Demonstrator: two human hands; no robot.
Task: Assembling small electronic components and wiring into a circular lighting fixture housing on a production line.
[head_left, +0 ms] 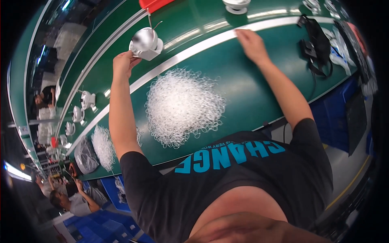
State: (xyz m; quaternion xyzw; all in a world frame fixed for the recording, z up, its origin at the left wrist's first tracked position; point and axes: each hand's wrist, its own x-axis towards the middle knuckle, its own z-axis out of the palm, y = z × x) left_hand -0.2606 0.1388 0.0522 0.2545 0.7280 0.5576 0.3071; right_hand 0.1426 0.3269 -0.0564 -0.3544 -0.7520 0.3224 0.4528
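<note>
My left hand [125, 64] reaches to the far left and grips the lower edge of a white round-headed device [146, 42] on a squarish base. Its face is shiny, and thin wires stick up from its top. Over the pale rail at the bench's far side, my right hand [253, 46] has its fingers stretched out, with nothing visible in it. Between my forearms, on the green bench top, lies a large heap of thin whitish rings [182, 107].
A white rail [202, 44] divides the bench from a green conveyor, where another white device [236, 6] and a red bin [156, 4] stand. More devices [87, 99] line the left. At right lie a black strapped bag [316, 40] and plastic bags. Co-workers [81, 202] sit leftward.
</note>
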